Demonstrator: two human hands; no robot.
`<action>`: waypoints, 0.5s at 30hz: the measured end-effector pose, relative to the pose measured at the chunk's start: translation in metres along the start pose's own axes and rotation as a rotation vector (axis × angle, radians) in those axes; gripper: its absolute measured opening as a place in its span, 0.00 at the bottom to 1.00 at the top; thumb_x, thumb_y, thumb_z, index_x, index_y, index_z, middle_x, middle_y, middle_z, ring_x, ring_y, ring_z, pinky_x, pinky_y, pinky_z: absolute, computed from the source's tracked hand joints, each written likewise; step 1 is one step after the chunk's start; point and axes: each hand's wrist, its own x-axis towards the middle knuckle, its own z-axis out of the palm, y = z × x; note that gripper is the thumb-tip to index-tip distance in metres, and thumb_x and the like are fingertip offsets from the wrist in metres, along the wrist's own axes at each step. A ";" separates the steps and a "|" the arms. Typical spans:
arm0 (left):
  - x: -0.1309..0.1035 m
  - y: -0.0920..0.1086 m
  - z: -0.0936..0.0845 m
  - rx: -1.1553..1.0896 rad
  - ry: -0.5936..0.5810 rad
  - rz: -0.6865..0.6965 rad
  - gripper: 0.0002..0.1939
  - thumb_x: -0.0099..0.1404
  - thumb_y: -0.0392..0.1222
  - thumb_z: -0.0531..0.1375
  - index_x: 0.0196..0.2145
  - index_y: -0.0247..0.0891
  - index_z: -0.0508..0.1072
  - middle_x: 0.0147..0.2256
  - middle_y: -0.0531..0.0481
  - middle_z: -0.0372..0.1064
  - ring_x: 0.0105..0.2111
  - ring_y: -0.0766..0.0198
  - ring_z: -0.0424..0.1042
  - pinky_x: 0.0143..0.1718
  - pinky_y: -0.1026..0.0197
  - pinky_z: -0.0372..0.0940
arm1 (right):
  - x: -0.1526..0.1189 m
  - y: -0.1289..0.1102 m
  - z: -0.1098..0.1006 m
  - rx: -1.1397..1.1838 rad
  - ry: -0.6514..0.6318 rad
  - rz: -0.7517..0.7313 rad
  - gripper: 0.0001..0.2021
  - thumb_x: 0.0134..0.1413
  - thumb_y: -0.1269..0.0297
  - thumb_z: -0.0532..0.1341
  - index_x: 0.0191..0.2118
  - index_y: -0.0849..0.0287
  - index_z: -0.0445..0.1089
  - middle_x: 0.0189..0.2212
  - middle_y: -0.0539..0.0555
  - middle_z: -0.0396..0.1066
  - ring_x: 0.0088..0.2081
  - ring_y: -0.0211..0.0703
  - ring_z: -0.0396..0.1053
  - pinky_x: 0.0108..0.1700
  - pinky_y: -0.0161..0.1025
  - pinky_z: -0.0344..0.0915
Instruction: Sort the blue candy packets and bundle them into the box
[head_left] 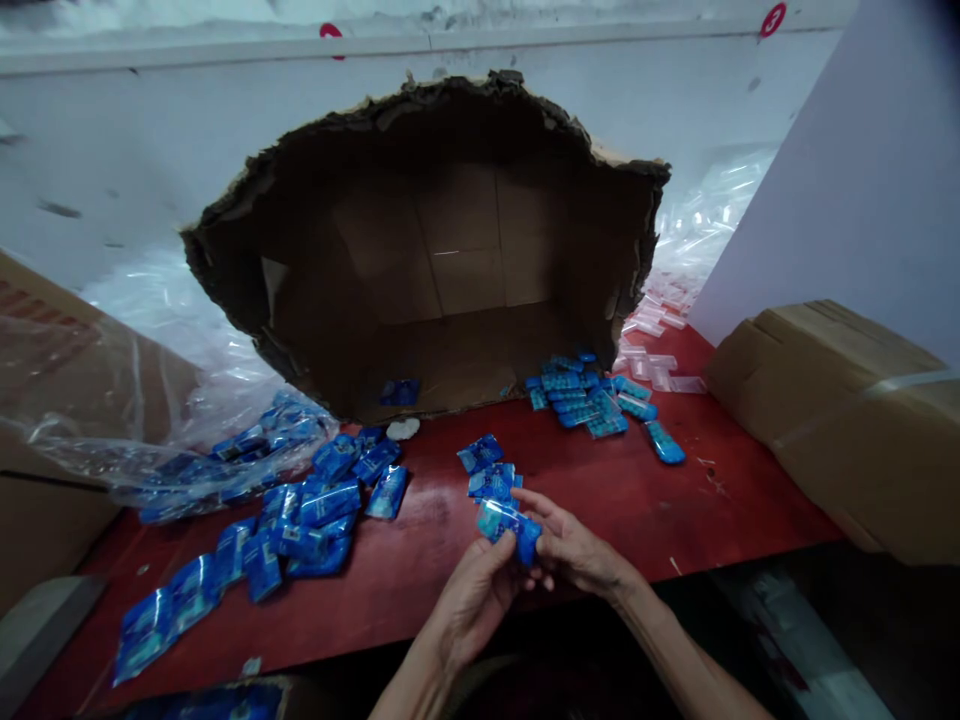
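The left hand (480, 592) and right hand (581, 548) grip a glossy blue plastic packet (501, 520) between their fingertips, near the front edge of the red surface (450, 590). Its slick film could slip under a light pinch and drop it over that edge. A careless wrist might sweep the flat blue packets (491, 482) just beyond. Toward the left edge, the loosely overlapped heap of blue packets (315, 510) could slide if nudged.
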 end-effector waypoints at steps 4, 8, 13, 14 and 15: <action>-0.003 0.002 -0.008 0.043 0.026 0.041 0.16 0.59 0.46 0.52 0.31 0.29 0.72 0.26 0.43 0.70 0.25 0.66 0.67 0.26 0.65 0.57 | 0.005 -0.001 0.010 -0.089 0.048 -0.005 0.30 0.42 0.52 0.61 0.52 0.55 0.54 0.31 0.51 0.66 0.20 0.31 0.64 0.18 0.28 0.60; -0.011 0.007 -0.015 0.056 0.104 0.059 0.15 0.57 0.46 0.54 0.31 0.31 0.72 0.24 0.45 0.70 0.23 0.66 0.67 0.25 0.65 0.57 | 0.016 0.000 0.028 -0.319 0.162 0.016 0.19 0.46 0.56 0.58 0.44 0.59 0.63 0.21 0.46 0.65 0.17 0.29 0.59 0.18 0.27 0.58; -0.021 0.015 -0.028 0.061 0.284 0.120 0.13 0.55 0.47 0.56 0.31 0.33 0.71 0.23 0.48 0.70 0.20 0.68 0.65 0.21 0.65 0.57 | 0.026 -0.005 0.037 -0.556 0.225 -0.027 0.17 0.47 0.59 0.57 0.45 0.57 0.63 0.29 0.49 0.65 0.22 0.31 0.60 0.22 0.29 0.59; -0.022 0.015 -0.032 0.075 0.349 0.146 0.12 0.53 0.46 0.58 0.29 0.34 0.71 0.23 0.50 0.69 0.19 0.69 0.65 0.20 0.66 0.56 | 0.029 -0.008 0.037 -0.599 0.259 -0.063 0.17 0.47 0.61 0.57 0.46 0.56 0.63 0.31 0.49 0.64 0.25 0.31 0.61 0.25 0.31 0.60; -0.023 0.016 -0.035 0.105 0.408 0.164 0.11 0.52 0.46 0.59 0.27 0.34 0.71 0.21 0.51 0.69 0.18 0.70 0.64 0.20 0.67 0.55 | 0.031 -0.010 0.037 -0.628 0.283 -0.099 0.17 0.48 0.62 0.57 0.46 0.55 0.63 0.34 0.50 0.64 0.28 0.33 0.62 0.30 0.32 0.61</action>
